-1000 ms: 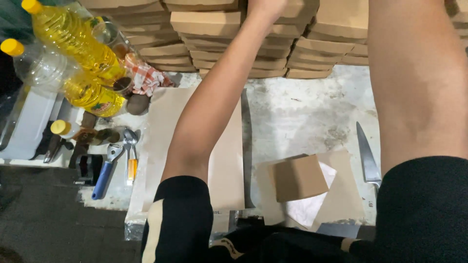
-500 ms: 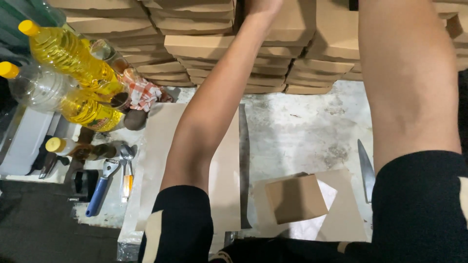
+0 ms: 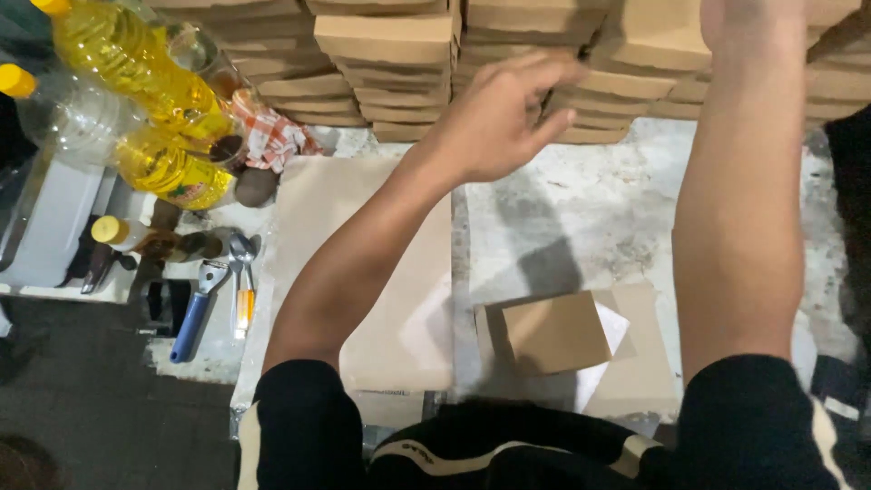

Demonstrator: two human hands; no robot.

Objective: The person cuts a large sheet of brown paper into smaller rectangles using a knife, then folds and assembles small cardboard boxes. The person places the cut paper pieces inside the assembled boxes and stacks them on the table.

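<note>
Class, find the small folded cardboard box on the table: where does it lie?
In the head view, the small folded cardboard box lies low and right of centre, on a white sheet, between the person's forearms and right of the flat cardboard sheet.

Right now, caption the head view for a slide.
Left hand hovers open before stacked cardboard boxes; right hand reaches the stack.

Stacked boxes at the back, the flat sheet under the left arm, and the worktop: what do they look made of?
Stacked boxes: plain brown cardboard, matte, with folded edges showing. Flat sheet: seemingly the same tan card, smooth and unprinted. Worktop: probably stone or concrete, grey, mottled and worn. The left hand hovers open before the stacks; the right hand reaches past the top edge, so its grip cannot be judged.
</note>
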